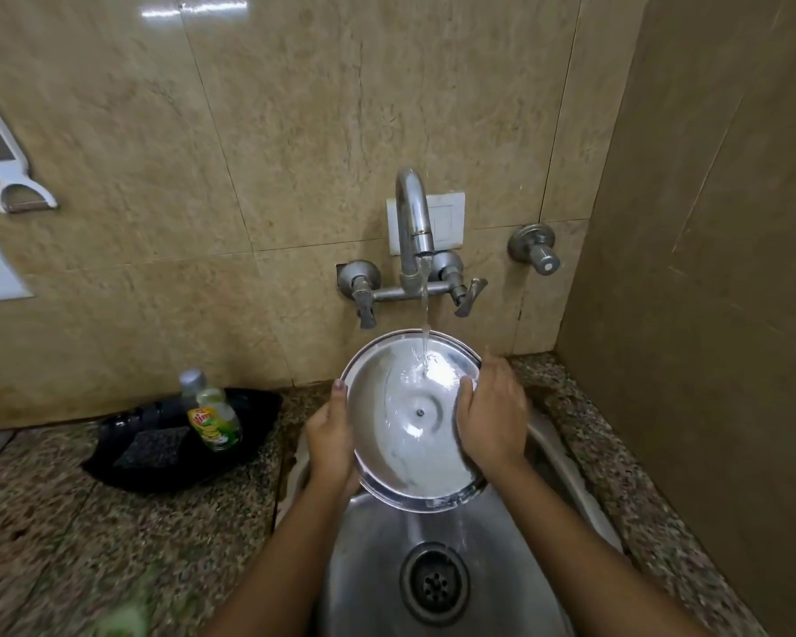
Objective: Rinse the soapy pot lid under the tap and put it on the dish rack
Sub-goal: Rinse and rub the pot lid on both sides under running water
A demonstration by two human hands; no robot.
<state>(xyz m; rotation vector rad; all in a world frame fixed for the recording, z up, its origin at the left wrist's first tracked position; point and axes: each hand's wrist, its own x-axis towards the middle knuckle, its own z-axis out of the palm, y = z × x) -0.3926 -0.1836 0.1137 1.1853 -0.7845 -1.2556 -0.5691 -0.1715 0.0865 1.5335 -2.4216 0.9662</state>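
Water from the tap (413, 213) hits the pot lid (410, 420), which I hold tilted over the sink (548, 457). My left hand (334, 436) grips its left rim; my right hand (490, 418) lies flat on its right side, fingers blurred.

The pot lid (410, 420) is a round, shiny steel disc with a raised rim and a small rivet at its centre. It is held tilted above the sink (548, 457), inner side facing up. Water from the tap (413, 223) strikes its upper part and spreads over the wet surface.
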